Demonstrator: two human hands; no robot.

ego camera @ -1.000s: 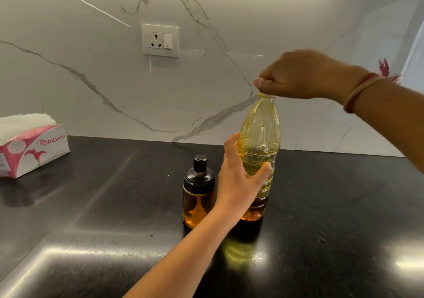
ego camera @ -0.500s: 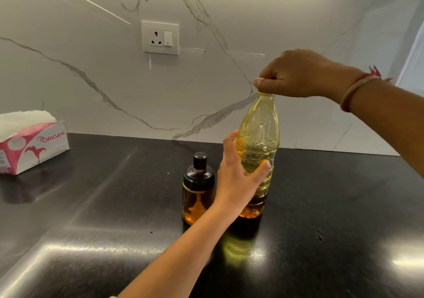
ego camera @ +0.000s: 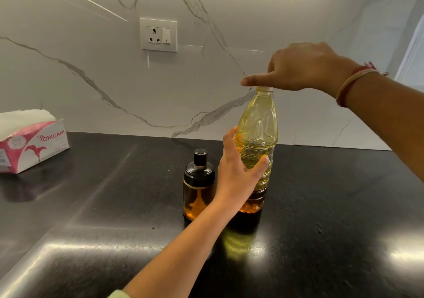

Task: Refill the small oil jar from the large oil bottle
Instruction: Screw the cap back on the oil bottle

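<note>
1. The person's left hand grips the large oil bottle at mid-height, thumb across the front, fingers reaching behind, forearm stretched forward.
2. The right hand arches over the bottle's white cap, fingers curled down around it, one digit pointing left; thread bands circle the wrist.

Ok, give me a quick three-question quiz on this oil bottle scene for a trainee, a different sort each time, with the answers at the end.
1. True or false: the small oil jar stands with its black lid on.
2. Fill in: the right hand grips the large oil bottle by its white ____.
3. The left hand holds: A the bottle's body, B the jar, C nothing?
Key: 1 true; 2 cap; 3 A.
</note>
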